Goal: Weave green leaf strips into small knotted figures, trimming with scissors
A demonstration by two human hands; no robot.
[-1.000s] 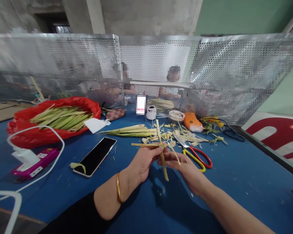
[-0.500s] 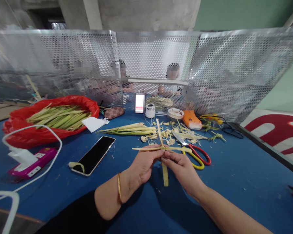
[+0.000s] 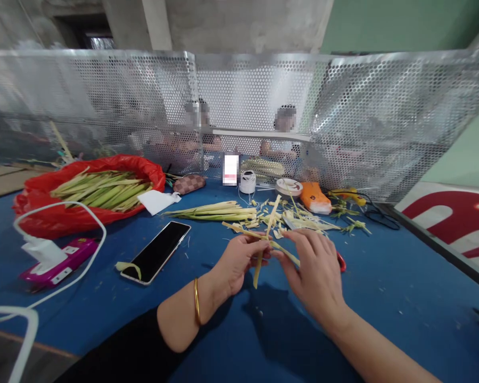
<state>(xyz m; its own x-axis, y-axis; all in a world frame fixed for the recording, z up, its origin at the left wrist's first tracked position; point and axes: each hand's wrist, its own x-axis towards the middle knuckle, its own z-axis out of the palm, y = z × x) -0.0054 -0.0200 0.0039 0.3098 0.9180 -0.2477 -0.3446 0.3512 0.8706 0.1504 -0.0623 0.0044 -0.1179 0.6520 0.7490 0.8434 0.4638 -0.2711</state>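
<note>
Between the thumb and fingers of my left hand (image 3: 243,258), a cross of pale green-yellow leaf strips (image 3: 273,214) is pinched at its middle. Its arms stick out in several directions above the table. My right hand (image 3: 313,266) is just right of the cross, thumb and fingers apart, with one strip end running between them. Whether the thumb touches the strip I cannot tell. Behind my right hand, scissors are mostly hidden; a bit of red handle (image 3: 341,262) shows. Past the hands lie leaf scraps (image 3: 303,220) and a bundle of leaf strips (image 3: 219,211).
On the blue table (image 3: 223,340) are a phone (image 3: 159,250), a purple power strip (image 3: 59,263) with a white cable, and a red bag (image 3: 35,213) of leaves. A string spool (image 3: 247,182), tape roll (image 3: 288,187) and orange packet (image 3: 315,198) stand before a perforated metal screen (image 3: 247,85); people sit behind.
My right hand has come off the middle of the cross and opened, moving right over the scissors. The cross has turned clockwise in my left hand. The view has shifted slightly.
</note>
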